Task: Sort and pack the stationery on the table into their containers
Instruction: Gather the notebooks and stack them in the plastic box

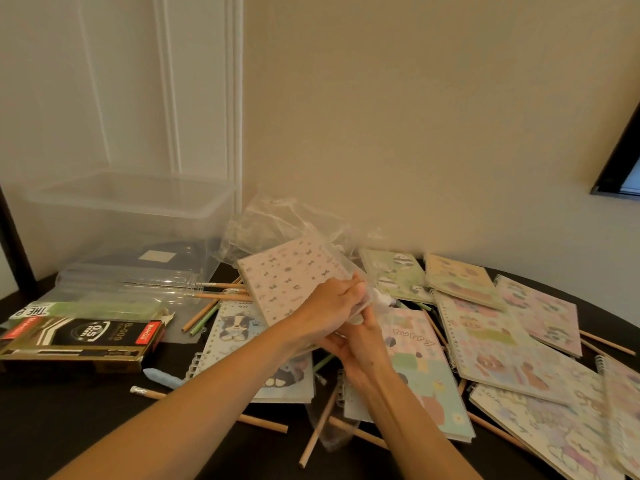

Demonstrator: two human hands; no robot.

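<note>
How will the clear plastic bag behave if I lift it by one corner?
Probably floppy: the clear plastic bag stands crumpled above the pink notebook. Likely light, since the thin film holds its own folds up. Its glossy surface may be slippery.

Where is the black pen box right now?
In the head view the pen box lies on the left of the table, in front of the clear plastic tub, with a blue eraser by its near right corner.
</note>
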